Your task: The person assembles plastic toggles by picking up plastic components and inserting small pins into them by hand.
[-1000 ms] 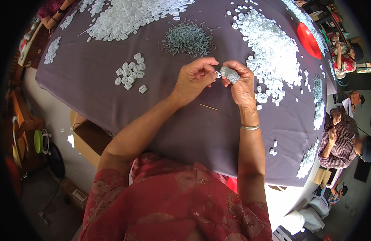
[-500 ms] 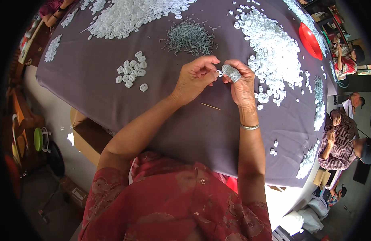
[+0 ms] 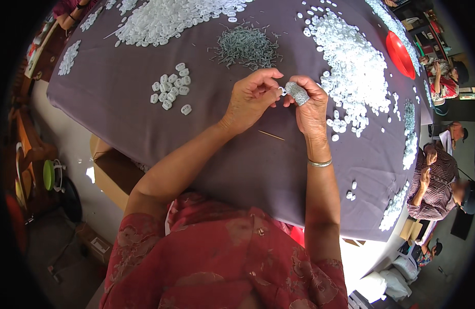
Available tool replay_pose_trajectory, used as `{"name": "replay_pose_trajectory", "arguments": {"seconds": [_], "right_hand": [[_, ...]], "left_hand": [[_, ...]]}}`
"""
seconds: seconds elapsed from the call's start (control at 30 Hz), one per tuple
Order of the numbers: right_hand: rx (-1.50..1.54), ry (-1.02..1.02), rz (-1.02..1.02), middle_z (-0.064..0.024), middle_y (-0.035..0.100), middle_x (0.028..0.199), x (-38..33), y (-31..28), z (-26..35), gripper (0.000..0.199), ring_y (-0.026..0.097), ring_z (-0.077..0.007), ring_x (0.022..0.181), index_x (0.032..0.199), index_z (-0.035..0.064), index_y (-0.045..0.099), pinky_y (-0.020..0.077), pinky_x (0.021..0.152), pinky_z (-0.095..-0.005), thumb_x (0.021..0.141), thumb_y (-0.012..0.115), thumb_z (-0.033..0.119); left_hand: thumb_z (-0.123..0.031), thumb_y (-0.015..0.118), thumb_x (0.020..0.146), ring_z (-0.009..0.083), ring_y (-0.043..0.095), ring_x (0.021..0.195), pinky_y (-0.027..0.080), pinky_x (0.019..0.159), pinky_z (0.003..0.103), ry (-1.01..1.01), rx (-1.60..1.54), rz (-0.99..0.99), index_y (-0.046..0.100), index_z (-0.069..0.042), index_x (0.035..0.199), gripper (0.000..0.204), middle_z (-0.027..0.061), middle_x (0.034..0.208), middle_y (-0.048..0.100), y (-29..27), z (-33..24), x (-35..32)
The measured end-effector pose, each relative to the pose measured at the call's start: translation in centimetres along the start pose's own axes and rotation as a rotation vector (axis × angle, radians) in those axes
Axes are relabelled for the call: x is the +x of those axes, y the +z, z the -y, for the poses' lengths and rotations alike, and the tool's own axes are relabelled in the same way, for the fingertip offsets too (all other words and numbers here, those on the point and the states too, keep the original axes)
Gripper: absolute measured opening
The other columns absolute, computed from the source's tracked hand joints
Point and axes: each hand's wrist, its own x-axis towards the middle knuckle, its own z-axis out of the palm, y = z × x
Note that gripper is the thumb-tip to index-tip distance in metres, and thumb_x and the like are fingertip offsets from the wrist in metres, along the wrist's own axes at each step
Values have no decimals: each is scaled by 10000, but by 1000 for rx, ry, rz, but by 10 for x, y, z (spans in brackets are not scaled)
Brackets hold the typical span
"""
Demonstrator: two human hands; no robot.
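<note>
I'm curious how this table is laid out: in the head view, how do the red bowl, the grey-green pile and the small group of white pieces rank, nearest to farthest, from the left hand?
1. Grey-green pile: just beyond the left hand.
2. Small group of white pieces: off to its left.
3. Red bowl: far right, past a large white pile.

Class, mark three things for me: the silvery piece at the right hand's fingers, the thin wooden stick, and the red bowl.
Silvery piece [image 3: 298,95]: head view, middle of its bumpy surface.
Wooden stick [image 3: 271,135]: head view, halfway along its length.
Red bowl [image 3: 400,55]: head view, middle of its red surface.
</note>
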Motion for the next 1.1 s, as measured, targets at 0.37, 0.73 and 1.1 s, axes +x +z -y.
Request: {"name": "replay_pose_trajectory", "arguments": {"seconds": [0.37, 0.73, 1.1], "right_hand": [[-188, -21, -2, -20, 581, 733, 0, 6, 5, 77, 545, -82, 575, 904, -21, 618, 490, 546, -221, 833, 624, 7], [-348, 40, 26, -8, 573, 712, 0, 7, 16, 55, 524, -46, 562, 885, -13, 615, 481, 453, -197, 835, 595, -25], [-428, 30, 8, -3, 579, 725, 1, 10, 19, 54, 531, -41, 570, 878, 4, 614, 483, 448, -191, 836, 596, -24]], "left_hand": [[64, 545, 845, 66, 552, 761, 508, 668, 226, 20, -31, -16, 516, -9, 1137, 302, 16, 833, 570, 0, 2, -1], [62, 551, 847, 94, 571, 796, 538, 726, 265, 33, 20, 21, 498, -9, 1189, 353, 36, 862, 580, -3, 5, -1], [44, 563, 849, 97, 577, 782, 540, 733, 265, 16, -6, 17, 483, -8, 1201, 365, 37, 858, 582, -3, 6, 1]]}}
